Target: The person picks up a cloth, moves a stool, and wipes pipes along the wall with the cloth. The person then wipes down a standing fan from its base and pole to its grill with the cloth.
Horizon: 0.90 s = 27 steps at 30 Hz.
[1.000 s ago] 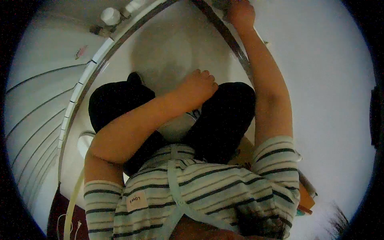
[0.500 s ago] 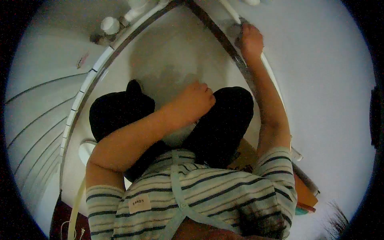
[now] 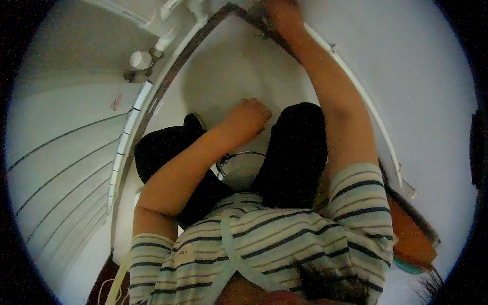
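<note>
At the top of the head view, my right hand (image 3: 284, 18) is closed on a dark grey cloth (image 3: 260, 14), low against the wall where the floor's dark border runs. The cloth is partly hidden and blurred. My left hand (image 3: 247, 121) hangs in front of my knees with its fingers curled in; whatever they hold, if anything, is hidden. Just below it, between my legs, a round bucket (image 3: 244, 165) shows part of its rim and pale inside. My left forearm and thighs cover the rest of it.
A white pipe (image 3: 363, 96) runs along the right wall. On the left are white pipes with a round white cap (image 3: 140, 60) and a tiled wall (image 3: 66, 168). The pale floor (image 3: 229, 56) narrows to a corner ahead. An orange-brown object (image 3: 413, 236) lies behind my right arm.
My right hand has moved up and left along the wall with the cloth, towards the corner. The view has shifted, and more of the bucket's rim shows. My left hand stays curled near my knees.
</note>
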Tool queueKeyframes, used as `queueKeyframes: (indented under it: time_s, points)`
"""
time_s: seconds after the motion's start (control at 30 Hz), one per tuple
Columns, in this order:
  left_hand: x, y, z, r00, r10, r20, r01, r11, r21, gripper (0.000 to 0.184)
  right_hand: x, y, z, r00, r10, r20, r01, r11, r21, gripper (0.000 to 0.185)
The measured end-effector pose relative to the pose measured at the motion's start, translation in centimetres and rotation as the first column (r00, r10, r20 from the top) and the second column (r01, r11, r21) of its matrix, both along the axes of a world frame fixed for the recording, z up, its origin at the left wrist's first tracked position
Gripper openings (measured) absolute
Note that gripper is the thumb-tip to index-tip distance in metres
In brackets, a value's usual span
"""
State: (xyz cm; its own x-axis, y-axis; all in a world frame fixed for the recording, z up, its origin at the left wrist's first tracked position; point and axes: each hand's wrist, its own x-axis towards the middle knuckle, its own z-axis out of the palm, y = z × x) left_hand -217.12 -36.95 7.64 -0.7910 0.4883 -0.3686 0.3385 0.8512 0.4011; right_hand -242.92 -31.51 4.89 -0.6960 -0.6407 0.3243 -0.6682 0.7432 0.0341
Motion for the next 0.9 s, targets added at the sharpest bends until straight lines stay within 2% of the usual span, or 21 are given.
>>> queueKeyframes:
  time_s: [0.13, 0.2, 0.33, 0.4, 0.53, 0.6, 0.73, 0.8, 0.87, 0.9]
  points:
    - [0.4, -0.7, -0.9, 1.0, 0.006, 0.014, -0.006, 1.0, -0.013, 0.04, 1.7, 4.9, -0.3, 0.999, -0.034, 0.018, 0.033, 0.999, 0.035, 0.04]
    - [0.5, -1.1, -1.4, 0.999, -0.01, -0.035, 0.01, 1.0, -0.023, 0.04, 2.5, 7.3, -0.7, 0.998, -0.054, 0.026, 0.052, 0.997, 0.054, 0.039]
    - [0.5, -1.6, -2.3, 0.999, -0.016, 0.031, 0.019, 0.995, -0.095, 0.041, 3.3, 10.2, -1.3, 0.998, -0.058, -0.009, 0.059, 0.996, 0.066, 0.039]
    - [1.0, -2.0, -4.1, 0.986, 0.015, -0.166, -0.018, 1.0, -0.014, 0.028, 3.3, 11.1, -1.9, 0.995, -0.014, -0.101, 0.021, 0.998, 0.067, 0.038]
    - [0.8, -2.2, -2.6, 0.983, 0.023, -0.181, -0.026, 1.0, -0.016, 0.028, 3.6, 11.7, -2.0, 0.992, -0.011, -0.126, 0.014, 1.0, 0.02, 0.037]
    - [0.8, -1.9, -0.5, 0.999, 0.033, 0.024, -0.031, 0.997, -0.075, 0.041, 4.0, 11.5, -1.6, 0.993, -0.1, -0.059, 0.104, 0.991, 0.083, 0.034]
    - [0.7, -2.2, 0.0, 1.0, 0.025, 0.007, -0.024, 0.996, -0.08, 0.041, 4.0, 11.3, -0.6, 0.992, -0.105, -0.067, 0.11, 0.991, 0.075, 0.025]
    - [0.9, -2.7, 0.1, 0.999, 0.026, -0.023, -0.029, 0.993, -0.112, 0.041, 3.3, 11.0, -2.0, 0.989, -0.15, 0.011, 0.147, 0.977, 0.154, 0.026]
    - [1.3, -2.9, 0.1, 0.997, 0.03, -0.065, -0.037, 0.994, -0.101, 0.042, 4.7, 11.8, -1.2, 0.993, -0.097, -0.064, 0.103, 0.989, 0.109, 0.024]
    - [1.4, -3.2, 0.1, 0.996, 0.044, -0.077, -0.051, 0.995, -0.09, 0.043, 5.0, 12.3, -1.0, 0.998, -0.046, -0.047, 0.049, 0.997, 0.06, 0.025]
